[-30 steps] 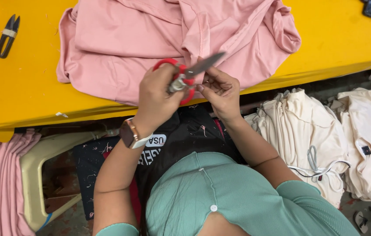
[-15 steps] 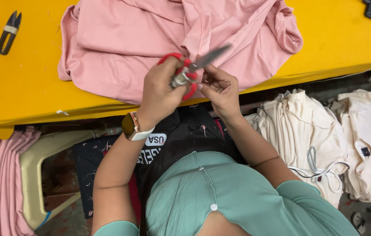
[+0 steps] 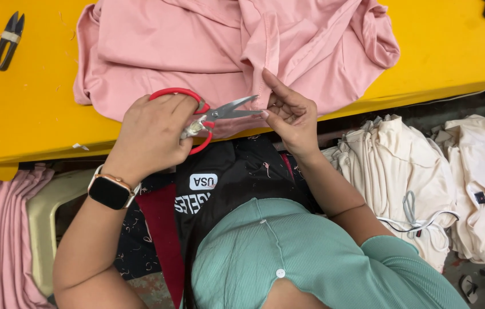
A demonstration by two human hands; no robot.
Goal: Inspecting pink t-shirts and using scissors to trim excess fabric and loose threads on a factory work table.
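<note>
Head view: at frame centre the left hand (image 3: 154,134) is clamped on red-handled scissors (image 3: 211,117), blades parted; the right hand (image 3: 291,114) pinches the pink garment (image 3: 219,51), which lies on the yellow table (image 3: 31,109). Judged risk: with the fingertips (image 3: 265,113) touching the blade tips, a nick to skin or cloth is likely.

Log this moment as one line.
left hand: grips red-handled scissors, blades open | right hand: pinches pink garment edge | surface: yellow table
</note>
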